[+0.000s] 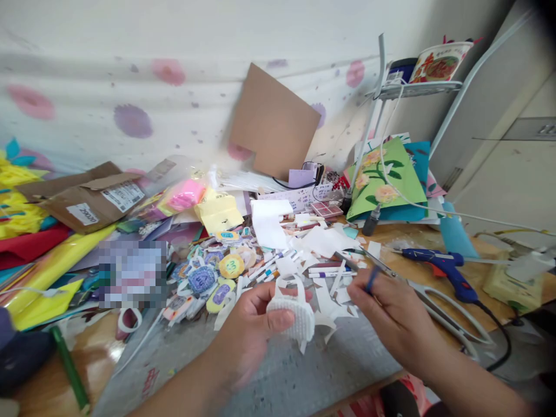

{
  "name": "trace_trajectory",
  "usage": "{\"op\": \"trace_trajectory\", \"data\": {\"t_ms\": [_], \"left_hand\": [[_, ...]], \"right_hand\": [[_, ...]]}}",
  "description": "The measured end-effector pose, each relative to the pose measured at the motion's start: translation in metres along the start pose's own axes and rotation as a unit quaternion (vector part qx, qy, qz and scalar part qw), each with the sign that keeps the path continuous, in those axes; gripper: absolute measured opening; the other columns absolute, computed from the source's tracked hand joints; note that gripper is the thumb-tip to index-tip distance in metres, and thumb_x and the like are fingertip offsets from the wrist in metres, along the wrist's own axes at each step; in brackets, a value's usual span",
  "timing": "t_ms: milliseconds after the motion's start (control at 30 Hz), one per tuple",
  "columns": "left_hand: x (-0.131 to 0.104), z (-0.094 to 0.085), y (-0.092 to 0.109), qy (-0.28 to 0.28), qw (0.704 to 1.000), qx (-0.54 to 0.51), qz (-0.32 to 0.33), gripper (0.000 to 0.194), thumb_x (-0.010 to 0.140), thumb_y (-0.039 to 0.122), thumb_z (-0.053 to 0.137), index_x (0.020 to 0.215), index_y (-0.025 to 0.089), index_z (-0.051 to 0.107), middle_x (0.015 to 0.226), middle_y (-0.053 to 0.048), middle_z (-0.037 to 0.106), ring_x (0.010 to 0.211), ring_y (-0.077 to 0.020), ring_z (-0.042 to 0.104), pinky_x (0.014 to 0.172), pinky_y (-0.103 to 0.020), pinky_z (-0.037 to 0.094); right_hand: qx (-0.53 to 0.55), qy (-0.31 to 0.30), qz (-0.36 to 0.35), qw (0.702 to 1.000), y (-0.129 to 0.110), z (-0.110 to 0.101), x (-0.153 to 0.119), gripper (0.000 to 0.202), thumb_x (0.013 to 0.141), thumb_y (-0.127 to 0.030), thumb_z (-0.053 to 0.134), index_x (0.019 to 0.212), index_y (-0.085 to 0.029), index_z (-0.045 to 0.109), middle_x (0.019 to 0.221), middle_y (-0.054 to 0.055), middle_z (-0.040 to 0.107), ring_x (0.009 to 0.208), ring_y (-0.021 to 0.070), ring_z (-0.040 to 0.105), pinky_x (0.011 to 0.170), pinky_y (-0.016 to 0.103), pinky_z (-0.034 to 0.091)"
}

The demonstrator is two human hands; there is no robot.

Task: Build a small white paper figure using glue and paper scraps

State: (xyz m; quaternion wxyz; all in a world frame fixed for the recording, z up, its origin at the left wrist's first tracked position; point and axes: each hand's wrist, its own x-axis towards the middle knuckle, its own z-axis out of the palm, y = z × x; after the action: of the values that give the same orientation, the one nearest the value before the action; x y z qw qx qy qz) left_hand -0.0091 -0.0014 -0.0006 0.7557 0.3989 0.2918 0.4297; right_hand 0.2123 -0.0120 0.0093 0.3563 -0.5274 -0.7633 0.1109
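Pinched in my left hand [256, 324] is a white, bumpy-textured oval piece [297, 317] with two loops on top and a narrow tab below; my thumb presses on its front. My right hand [386, 307] is off to the right with its fingers curled closed. A dark blue bit [372, 278] shows at those fingers, but I cannot make out what they hold. Close by lie large scissors [452, 313] with grey handles, partly hidden by the right hand. White paper scraps [324, 298] and several pens [328, 269] are spread beyond both hands.
Colourful oval pieces [202, 280] are piled left of centre on the grey mat [191, 359]. A blue glue gun [452, 269] with its cord lies at the right. Behind are a cardboard box [93, 200], a leaning brown board [275, 121] and a green flower card [386, 185].
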Motion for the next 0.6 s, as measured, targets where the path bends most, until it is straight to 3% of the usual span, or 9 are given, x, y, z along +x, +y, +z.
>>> {"op": "trace_trajectory", "data": {"t_ms": [100, 167, 233, 300, 400, 600], "left_hand": [[0.002, -0.001, 0.0, 0.016, 1.0, 0.007, 0.01, 0.023, 0.063, 0.027, 0.078, 0.082, 0.016, 0.071, 0.087, -0.007, 0.073, 0.077, -0.0188, 0.064, 0.072, -0.029, 0.046], [0.002, -0.001, 0.0, 0.022, 1.0, 0.01, 0.01, 0.026, 0.064, 0.028, 0.078, 0.085, 0.015, 0.07, 0.084, -0.006, 0.071, 0.075, -0.0164, 0.062, 0.07, -0.027, 0.045], [0.002, -0.001, 0.0, 0.034, 0.999, 0.016, 0.009, 0.029, 0.064, 0.028, 0.078, 0.088, 0.015, 0.069, 0.086, -0.006, 0.071, 0.075, -0.0156, 0.06, 0.07, -0.026, 0.044], [0.001, 0.0, -0.001, 0.042, 0.999, 0.022, 0.005, 0.029, 0.064, 0.027, 0.078, 0.089, 0.015, 0.069, 0.085, -0.005, 0.07, 0.076, -0.016, 0.06, 0.07, -0.026, 0.044], [0.001, -0.001, -0.002, 0.022, 0.999, 0.026, 0.001, 0.027, 0.065, 0.027, 0.078, 0.088, 0.016, 0.069, 0.078, -0.002, 0.068, 0.072, -0.0148, 0.058, 0.069, -0.025, 0.043], [0.002, -0.005, -0.003, -0.011, 0.997, 0.073, 0.017, 0.025, 0.07, 0.026, 0.073, 0.092, 0.016, 0.068, 0.084, -0.003, 0.065, 0.077, -0.0151, 0.054, 0.069, -0.025, 0.041]], "right_hand": [[-0.186, -0.081, 0.057, 0.978, 0.017, 0.003, 0.008, 0.031, 0.088, -0.034, 0.043, 0.062, -0.02, 0.052, 0.058, 0.005, 0.057, 0.055, 0.0206, 0.053, 0.052, 0.032, 0.033], [-0.196, -0.09, 0.071, 0.974, 0.02, 0.003, 0.012, 0.022, 0.086, -0.034, 0.047, 0.078, -0.019, 0.06, 0.066, 0.007, 0.062, 0.061, 0.0233, 0.056, 0.056, 0.034, 0.036], [-0.106, -0.067, 0.055, 0.991, 0.012, 0.002, 0.013, 0.022, 0.087, -0.034, 0.049, 0.096, -0.019, 0.062, 0.081, 0.008, 0.064, 0.073, 0.0237, 0.059, 0.065, 0.035, 0.041], [0.062, -0.074, 0.029, 0.995, -0.004, 0.001, 0.012, 0.023, 0.089, -0.034, 0.047, 0.101, -0.022, 0.063, 0.093, 0.007, 0.064, 0.086, 0.0214, 0.058, 0.075, 0.033, 0.043], [0.269, -0.117, 0.028, 0.956, -0.026, 0.004, 0.009, 0.021, 0.089, -0.034, 0.049, 0.098, -0.024, 0.065, 0.096, 0.004, 0.063, 0.092, 0.0188, 0.057, 0.077, 0.03, 0.043], [0.362, -0.091, 0.086, 0.924, -0.031, 0.018, 0.008, 0.013, 0.08, -0.026, 0.062, 0.07, -0.019, 0.061, 0.071, -0.001, 0.056, 0.069, 0.0137, 0.052, 0.065, 0.026, 0.039]]}}
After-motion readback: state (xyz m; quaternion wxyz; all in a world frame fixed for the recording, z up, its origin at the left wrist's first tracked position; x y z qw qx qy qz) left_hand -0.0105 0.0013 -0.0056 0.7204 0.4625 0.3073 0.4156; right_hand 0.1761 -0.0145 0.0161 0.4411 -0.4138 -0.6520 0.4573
